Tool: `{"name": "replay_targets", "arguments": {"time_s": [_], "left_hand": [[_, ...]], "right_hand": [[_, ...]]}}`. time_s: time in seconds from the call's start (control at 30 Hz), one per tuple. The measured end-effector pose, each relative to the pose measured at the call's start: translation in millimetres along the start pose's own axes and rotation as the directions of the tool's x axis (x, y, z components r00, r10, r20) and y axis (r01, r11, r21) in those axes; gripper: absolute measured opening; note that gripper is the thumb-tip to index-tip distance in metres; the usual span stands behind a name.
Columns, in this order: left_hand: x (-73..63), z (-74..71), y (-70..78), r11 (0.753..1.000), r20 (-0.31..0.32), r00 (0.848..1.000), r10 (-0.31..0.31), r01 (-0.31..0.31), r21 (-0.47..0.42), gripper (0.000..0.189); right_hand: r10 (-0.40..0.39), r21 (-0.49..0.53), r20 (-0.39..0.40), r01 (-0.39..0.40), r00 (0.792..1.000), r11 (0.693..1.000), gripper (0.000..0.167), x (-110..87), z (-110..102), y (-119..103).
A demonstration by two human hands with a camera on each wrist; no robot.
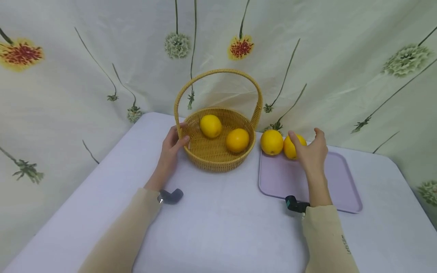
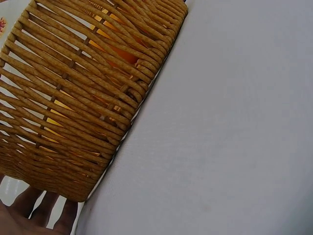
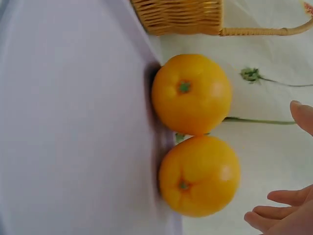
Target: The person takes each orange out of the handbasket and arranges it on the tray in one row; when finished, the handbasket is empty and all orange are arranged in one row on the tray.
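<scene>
A wicker basket [image 1: 218,165] with a tall arched handle holds two oranges, a left one [image 1: 210,126] and a right one [image 1: 237,140]. My left hand [image 1: 170,148] grips the basket's left side, thumb over the rim; in the left wrist view its fingers [image 2: 43,208] lie against the woven wall. Two more oranges sit side by side at the back of a lilac tray [image 1: 283,180]: one by the basket [image 1: 272,142], the other [image 1: 290,147] partly covered by my right hand [image 1: 312,151]. That hand hovers over the tray, thumb and fingers spread apart, with nothing between them.
A white cloth covers the table [image 1: 218,227]. Behind it hangs a pale curtain [image 1: 136,49] printed with flowers. The basket handle [image 1: 223,71] rises high above the rim.
</scene>
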State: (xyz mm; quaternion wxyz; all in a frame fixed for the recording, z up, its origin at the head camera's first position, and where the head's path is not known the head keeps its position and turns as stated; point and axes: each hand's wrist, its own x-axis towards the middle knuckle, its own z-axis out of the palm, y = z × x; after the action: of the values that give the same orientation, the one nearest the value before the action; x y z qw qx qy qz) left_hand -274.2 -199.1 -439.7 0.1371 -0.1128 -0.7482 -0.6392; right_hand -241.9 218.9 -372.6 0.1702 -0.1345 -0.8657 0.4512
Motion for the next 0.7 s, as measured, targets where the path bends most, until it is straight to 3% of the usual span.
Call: {"name": "replay_targets", "arguments": {"time_s": [0.2, 0.37, 0.5, 0.7], "left_hand": [[0.4, -1.8, -1.6, 1.0, -0.001, 1.0, 0.002, -0.002, -0.001, 0.048], [1.0, -2.5, -2.3, 1.0, 0.001, 1.0, 0.004, -0.004, -0.006, 0.05], [1.0, -2.6, -1.7, 1.0, 0.0, 1.0, -0.004, 0.004, -0.013, 0.051], [1.7, -1.0, -3.4, 1.0, 0.002, 1.0, -0.005, 0.005, -0.021, 0.049]], "right_hand": [[-0.032, 0.004, 0.049, 0.032, 0.998, 0.999, 0.1, -8.5, -4, -25], [-0.037, 0.119, 0.162, 0.017, 0.986, 0.993, 0.103, -19.8, 1, -48], [-0.057, 0.262, 0.278, -0.019, 0.959, 0.965, 0.099, -28.7, 5, -63], [-0.078, 0.339, 0.407, -0.072, 0.91, 0.938, 0.09, -37.9, 11, -73]]}}
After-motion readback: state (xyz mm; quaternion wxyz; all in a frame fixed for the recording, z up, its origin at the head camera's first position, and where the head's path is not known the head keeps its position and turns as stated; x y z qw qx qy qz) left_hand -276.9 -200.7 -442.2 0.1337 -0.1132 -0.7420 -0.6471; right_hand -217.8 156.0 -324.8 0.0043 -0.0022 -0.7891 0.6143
